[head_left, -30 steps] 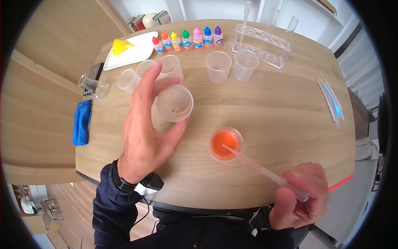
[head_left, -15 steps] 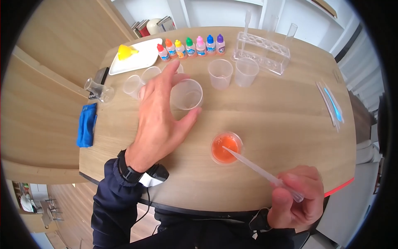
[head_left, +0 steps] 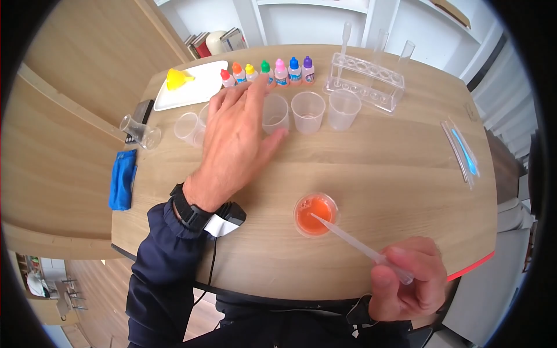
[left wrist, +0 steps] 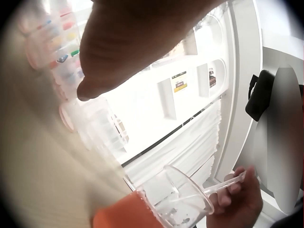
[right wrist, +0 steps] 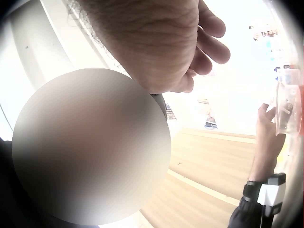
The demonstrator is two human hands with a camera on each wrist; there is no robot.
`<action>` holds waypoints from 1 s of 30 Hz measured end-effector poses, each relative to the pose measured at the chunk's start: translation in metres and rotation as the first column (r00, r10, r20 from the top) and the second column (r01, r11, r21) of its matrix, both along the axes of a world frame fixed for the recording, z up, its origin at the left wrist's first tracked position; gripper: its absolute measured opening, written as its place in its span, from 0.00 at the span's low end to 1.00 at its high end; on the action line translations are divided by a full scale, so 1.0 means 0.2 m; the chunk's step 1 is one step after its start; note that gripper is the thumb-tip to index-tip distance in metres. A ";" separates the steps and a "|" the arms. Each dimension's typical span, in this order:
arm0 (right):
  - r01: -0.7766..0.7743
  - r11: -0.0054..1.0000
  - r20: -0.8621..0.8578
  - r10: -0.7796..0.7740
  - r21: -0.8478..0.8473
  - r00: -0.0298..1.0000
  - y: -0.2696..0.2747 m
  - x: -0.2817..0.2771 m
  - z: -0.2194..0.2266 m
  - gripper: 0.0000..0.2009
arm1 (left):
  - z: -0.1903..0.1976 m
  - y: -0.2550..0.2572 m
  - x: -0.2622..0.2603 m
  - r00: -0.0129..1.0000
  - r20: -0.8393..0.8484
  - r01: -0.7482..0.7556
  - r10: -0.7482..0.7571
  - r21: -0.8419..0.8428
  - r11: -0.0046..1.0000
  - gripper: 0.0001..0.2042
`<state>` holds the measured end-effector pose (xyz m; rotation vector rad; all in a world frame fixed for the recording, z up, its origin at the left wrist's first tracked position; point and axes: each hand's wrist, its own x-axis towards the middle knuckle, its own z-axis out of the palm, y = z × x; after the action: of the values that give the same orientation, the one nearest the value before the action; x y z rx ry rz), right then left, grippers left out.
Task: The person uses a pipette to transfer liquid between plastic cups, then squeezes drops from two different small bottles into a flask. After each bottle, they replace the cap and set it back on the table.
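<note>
At the back row, my left hand is around a clear plastic cup, thumb at its near side and fingers along its left. My right hand pinches a plastic dropper between thumb and fingers. The dropper's tip is over a cup of orange liquid in front of me; in the left wrist view the dropper shows behind that cup's clear upper wall. Two more clear cups, a middle cup and a right cup, stand to the right of my left hand.
Several dye bottles line the back, beside a white tray with a yellow funnel. A test tube rack stands back right. A flask and blue cloth lie left, wrapped sticks right.
My left hand has moved the clear cup away from me and rightward, into line with the other cups. My right hand and the dropper have barely shifted.
</note>
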<state>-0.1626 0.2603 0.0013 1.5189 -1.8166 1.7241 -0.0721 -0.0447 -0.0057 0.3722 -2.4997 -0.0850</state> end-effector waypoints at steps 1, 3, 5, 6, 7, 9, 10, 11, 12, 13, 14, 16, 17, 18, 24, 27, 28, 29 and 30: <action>0.000 1.000 -0.005 0.000 0.002 1.000 0.00 0.00 0.00 0.20 | 0.00 -0.01 -0.01 0.999 0.031 -0.016 0.016 -0.015 1.000 0.39; -0.003 1.000 -0.008 0.003 0.014 1.000 0.00 0.00 0.01 0.21 | -0.01 -0.03 -0.01 0.995 0.091 -0.043 0.047 -0.046 0.998 0.37; -0.006 1.000 -0.002 0.006 0.021 1.000 0.00 0.00 0.01 0.21 | -0.02 -0.04 -0.02 0.993 0.110 -0.039 0.043 -0.042 0.998 0.35; -0.007 1.000 0.002 0.007 0.025 1.000 0.00 0.00 0.01 0.21 | -0.02 -0.04 -0.02 0.992 0.120 -0.037 0.041 -0.041 0.998 0.35; -0.009 1.000 0.005 0.009 0.029 1.000 0.01 0.00 0.01 0.21 | -0.03 -0.05 -0.02 0.992 0.118 -0.034 0.037 -0.029 0.999 0.36; -0.012 0.999 0.004 0.012 0.040 1.000 0.01 0.00 0.01 0.22 | -0.03 -0.06 -0.01 0.993 0.115 -0.030 0.030 -0.007 1.000 0.37; -0.014 0.999 0.000 0.014 0.044 1.000 0.01 0.00 0.02 0.22 | -0.02 -0.05 -0.01 0.993 0.118 -0.032 0.029 0.020 0.999 0.37; -0.016 0.999 -0.009 0.016 0.048 1.000 0.01 0.00 0.02 0.22 | 0.01 -0.04 0.00 0.992 0.120 -0.034 0.028 0.047 0.998 0.37; -0.017 0.999 -0.014 0.017 0.048 1.000 0.01 0.00 0.02 0.22 | 0.02 -0.04 0.01 0.992 0.123 -0.035 0.026 0.074 0.997 0.37; -0.018 0.999 -0.020 0.019 0.048 1.000 0.01 -0.01 0.02 0.22 | 0.02 -0.05 0.02 0.992 0.116 -0.051 0.045 0.045 0.998 0.38; -0.018 0.999 -0.022 0.019 0.045 1.000 0.01 -0.01 0.02 0.22 | 0.02 -0.07 0.03 0.992 0.108 -0.066 0.064 0.017 0.998 0.38; -0.018 0.999 -0.026 0.019 0.042 0.999 0.01 -0.01 0.01 0.22 | 0.01 -0.11 0.05 0.991 0.106 -0.078 0.079 -0.013 0.997 0.37; -0.017 0.999 -0.027 0.019 0.043 0.999 0.01 -0.01 0.01 0.22 | 0.00 -0.13 0.07 0.991 0.114 -0.073 0.074 -0.013 0.997 0.37; -0.015 0.999 -0.027 0.016 0.043 0.999 0.01 -0.01 0.01 0.22 | 0.00 -0.15 0.08 0.990 0.121 -0.069 0.070 -0.013 0.998 0.36; 0.010 0.999 -0.031 -0.009 0.035 0.999 0.01 0.00 0.02 0.22 | 0.03 -0.14 0.10 0.991 0.097 -0.102 0.091 0.113 0.988 0.28; 0.021 1.000 -0.026 -0.021 0.019 0.999 0.02 0.00 0.01 0.22 | 0.11 -0.09 0.14 0.996 0.028 -0.088 0.085 0.126 0.988 0.27; 0.023 1.000 -0.022 -0.023 0.012 0.999 0.02 0.00 0.00 0.22 | 0.13 -0.06 0.16 0.995 0.015 -0.100 0.099 0.114 0.988 0.27; 0.022 1.000 -0.015 -0.022 0.005 1.000 0.03 0.00 0.00 0.23 | 0.16 -0.03 0.17 0.994 0.003 -0.113 0.113 0.102 0.988 0.27; 0.019 1.000 -0.004 -0.019 -0.001 1.000 0.03 0.00 0.00 0.22 | 0.18 0.01 0.19 0.992 -0.007 -0.126 0.127 0.091 0.988 0.27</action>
<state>-0.1624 0.2662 0.0004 1.4990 -1.8215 1.7119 -0.0336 -0.0433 0.0306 0.5651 -2.4582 -0.1498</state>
